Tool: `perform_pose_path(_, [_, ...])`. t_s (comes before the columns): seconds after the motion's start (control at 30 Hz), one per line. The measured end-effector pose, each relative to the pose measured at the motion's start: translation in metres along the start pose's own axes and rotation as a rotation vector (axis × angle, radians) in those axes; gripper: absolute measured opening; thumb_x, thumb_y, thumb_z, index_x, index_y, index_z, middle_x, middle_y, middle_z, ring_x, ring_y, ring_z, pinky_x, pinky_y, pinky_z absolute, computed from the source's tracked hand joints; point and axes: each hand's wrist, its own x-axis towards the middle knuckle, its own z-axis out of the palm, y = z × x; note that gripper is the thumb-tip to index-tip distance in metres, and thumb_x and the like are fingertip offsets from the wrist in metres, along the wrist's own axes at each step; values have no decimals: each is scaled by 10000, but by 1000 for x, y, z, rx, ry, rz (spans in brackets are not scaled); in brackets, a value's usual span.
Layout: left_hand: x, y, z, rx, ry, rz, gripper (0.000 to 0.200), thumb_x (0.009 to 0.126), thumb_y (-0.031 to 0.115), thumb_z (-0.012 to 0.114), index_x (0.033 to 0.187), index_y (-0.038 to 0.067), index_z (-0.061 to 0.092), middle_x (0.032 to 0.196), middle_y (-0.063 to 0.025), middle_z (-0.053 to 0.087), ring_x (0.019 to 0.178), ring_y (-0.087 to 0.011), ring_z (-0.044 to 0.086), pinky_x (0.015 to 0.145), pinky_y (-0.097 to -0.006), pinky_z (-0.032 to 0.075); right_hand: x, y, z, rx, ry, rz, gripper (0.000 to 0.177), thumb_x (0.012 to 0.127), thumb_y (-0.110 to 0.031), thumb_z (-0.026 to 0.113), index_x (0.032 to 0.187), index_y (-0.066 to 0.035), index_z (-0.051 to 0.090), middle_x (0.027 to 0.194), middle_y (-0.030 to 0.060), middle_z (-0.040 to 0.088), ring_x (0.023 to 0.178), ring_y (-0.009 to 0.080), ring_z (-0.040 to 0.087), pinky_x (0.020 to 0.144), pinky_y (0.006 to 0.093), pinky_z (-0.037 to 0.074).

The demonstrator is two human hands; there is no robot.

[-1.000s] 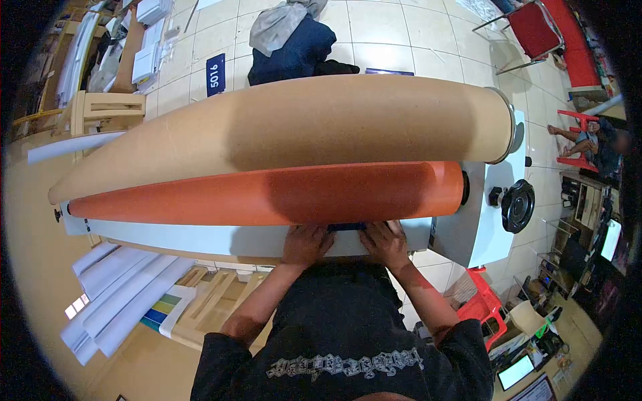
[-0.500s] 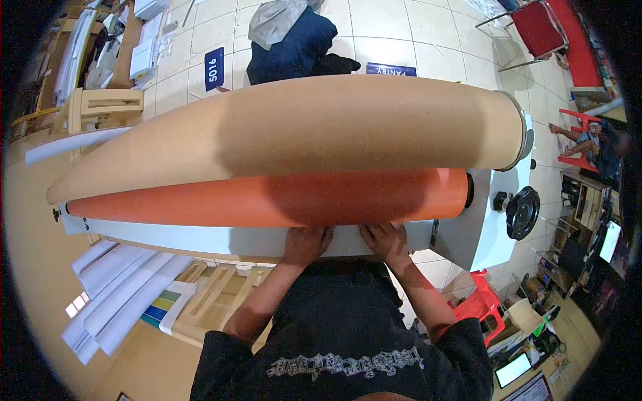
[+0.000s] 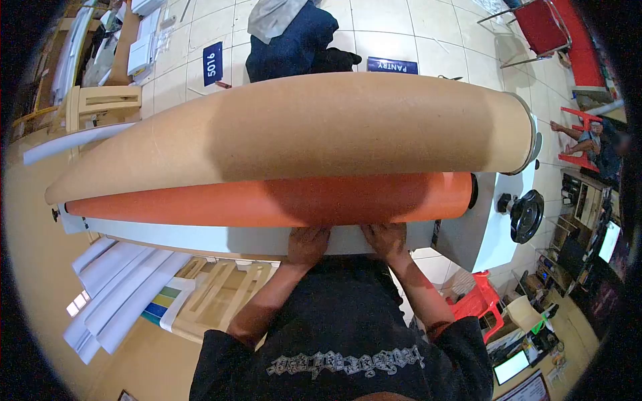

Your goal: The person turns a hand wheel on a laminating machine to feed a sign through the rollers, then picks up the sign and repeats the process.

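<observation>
A long brown roll (image 3: 374,123) lies across the machine, just beyond an orange-red roller (image 3: 348,199). Below the roller runs the machine's pale flat bed (image 3: 167,234). My left hand (image 3: 309,244) rests on this bed at the roller's near edge, its fingertips hidden under the roller. To its right, my right hand (image 3: 386,239) touches the same edge, with its fingertips also out of sight. Whether either hand grips anything cannot be made out. A black handwheel (image 3: 526,216) sits on the machine's right end.
White rolls (image 3: 127,291) lie at the lower left beside a wooden rack (image 3: 221,294). Behind my right arm is a red plastic chair (image 3: 478,304). Blue signs (image 3: 392,65) and dark cloth (image 3: 291,47) are on the tiled floor beyond. A seated person (image 3: 592,144) is far right.
The view has shifted slightly. My left hand's fingers are drawn closer together at the roller's edge; my right hand stays nearly in place.
</observation>
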Motion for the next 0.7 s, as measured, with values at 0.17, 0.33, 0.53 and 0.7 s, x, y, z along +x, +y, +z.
perform_pose_path(0.17, [0, -3, -3, -26, -91, -34, 171, 744, 49, 637, 911, 67, 671, 972, -138, 670, 834, -356, 644, 720, -482, 530, 0, 5, 5, 67, 16, -28, 475, 740, -225, 754, 1186, -155, 608, 1222, 107, 575, 1150, 348, 539, 931, 515, 435])
perform_pose_path(0.33, [0, -5, 1, -37, -64, -12, 185, 754, 71, 635, 934, 79, 673, 973, -136, 671, 818, -359, 640, 696, -476, 532, -3, 6, 9, 16, -45, -4, 457, 744, -248, 751, 1171, -153, 619, 1225, 98, 587, 1146, 329, 549, 938, 505, 433])
perform_pose_path(0.53, [-8, -10, 9, -42, -103, -79, 209, 763, 93, 638, 969, 89, 667, 976, -141, 670, 817, -357, 638, 686, -470, 534, 3, 3, 2, 118, -27, 20, 421, 753, -245, 750, 1147, -148, 637, 1199, 98, 611, 1128, 327, 560, 946, 486, 429])
perform_pose_path(0.7, [-10, -9, 8, -34, -136, -135, 206, 774, 90, 635, 976, 93, 672, 971, -150, 673, 842, -360, 639, 708, -471, 539, 0, 8, 8, 107, -104, 54, 454, 853, -366, 648, 1252, -165, 570, 1234, 124, 599, 1156, 351, 542, 994, 505, 410])
